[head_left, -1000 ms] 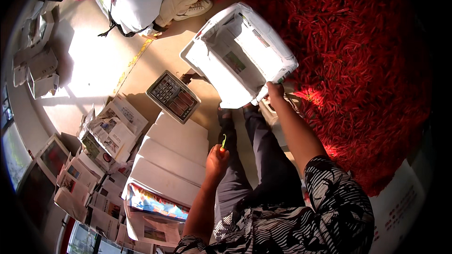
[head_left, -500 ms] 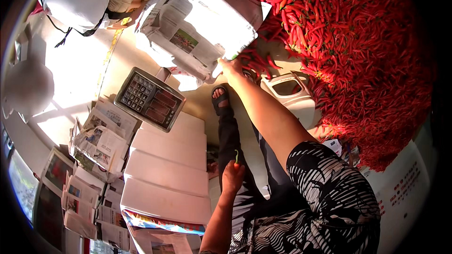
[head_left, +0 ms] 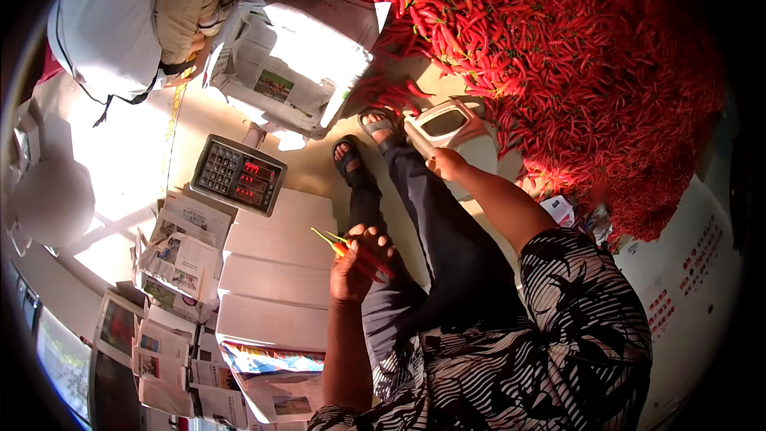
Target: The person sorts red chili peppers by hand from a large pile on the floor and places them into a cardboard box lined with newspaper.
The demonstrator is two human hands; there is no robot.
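My left hand [head_left: 349, 270] is closed around red chili peppers [head_left: 373, 262], and at least two green and yellow stems poke out beyond the fingers. The pepper bodies hang on the other side of the hand, partly hidden. Further out, my right hand [head_left: 448, 164] is closed at the near edge of a white plastic stool [head_left: 472, 150] with a wide rounded opening. My palm hides the exact grip. A newspaper-lined box [head_left: 275, 86] stands ahead, left of the stool. From the far middle to the right spreads a huge heap of red chili peppers [head_left: 550, 72].
A scale display [head_left: 239, 174] with keypad stands at left, beside white foam boxes [head_left: 275, 271]. Newspapers [head_left: 187, 251] lie further left. Another person [head_left: 120, 24] is at the upper left. My sandalled feet [head_left: 349, 158] rest between box and stool. Loose peppers [head_left: 407, 96] lie near the box.
My right hand has left the newspaper-lined box and come back to the stool. My left hand has turned, showing more peppers. The scale display now shows lit red digits, and the view has shifted.
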